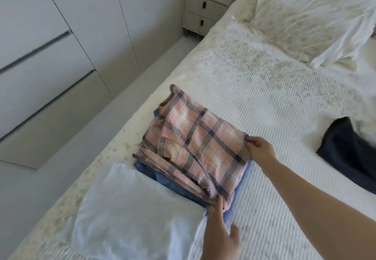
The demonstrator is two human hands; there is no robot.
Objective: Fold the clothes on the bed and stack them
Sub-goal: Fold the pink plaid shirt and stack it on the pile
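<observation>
A folded pink plaid shirt lies on top of a folded blue garment near the bed's left edge. My right hand pinches the plaid shirt's right corner. My left hand reaches in from below with straight fingers touching the shirt's near edge. A folded light blue garment lies beside the stack, closer to me. A dark navy garment lies unfolded at the right of the bed.
The white ribbed bedspread covers the bed. Pillows lie at the head. A grey nightstand stands beyond the bed, and white wardrobe doors line the left across a narrow floor strip.
</observation>
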